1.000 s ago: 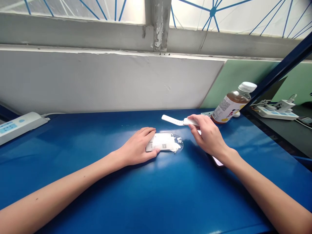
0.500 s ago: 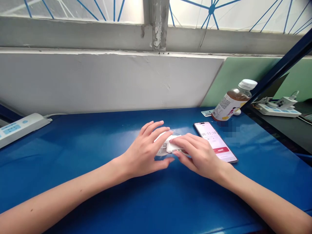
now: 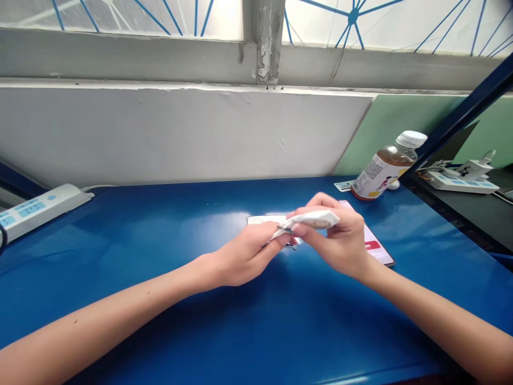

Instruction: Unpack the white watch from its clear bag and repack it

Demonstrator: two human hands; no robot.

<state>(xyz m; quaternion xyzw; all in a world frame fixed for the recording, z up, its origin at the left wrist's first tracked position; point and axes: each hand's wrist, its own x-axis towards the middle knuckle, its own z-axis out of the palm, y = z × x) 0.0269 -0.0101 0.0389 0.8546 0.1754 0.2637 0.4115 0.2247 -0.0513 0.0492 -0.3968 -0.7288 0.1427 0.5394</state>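
Note:
A thin, whitish packet (image 3: 316, 218) with crumpled edges is held tilted above the table; its contents cannot be made out. My left hand (image 3: 244, 256) pinches its left end between thumb and fingers. Closed around its middle and right side is my right hand (image 3: 342, 240), thumb in front and fingers behind. On the table just behind my hands lies a flat clear plastic bag with a white label (image 3: 262, 219), partly covered by my left hand and the packet.
A phone (image 3: 379, 246) lies right of my right hand, partly hidden by it. Behind it a drink bottle (image 3: 385, 168) with a white cap leans by a small card (image 3: 343, 185). One power strip (image 3: 48, 208) is at the left, another (image 3: 460, 183) at far right. A wall closes the back.
Both hands have closed on the whitish packet and lifted it off the table, turning it edge-on. My left hand went from spread fingers to a pinch. The view has shifted slightly.

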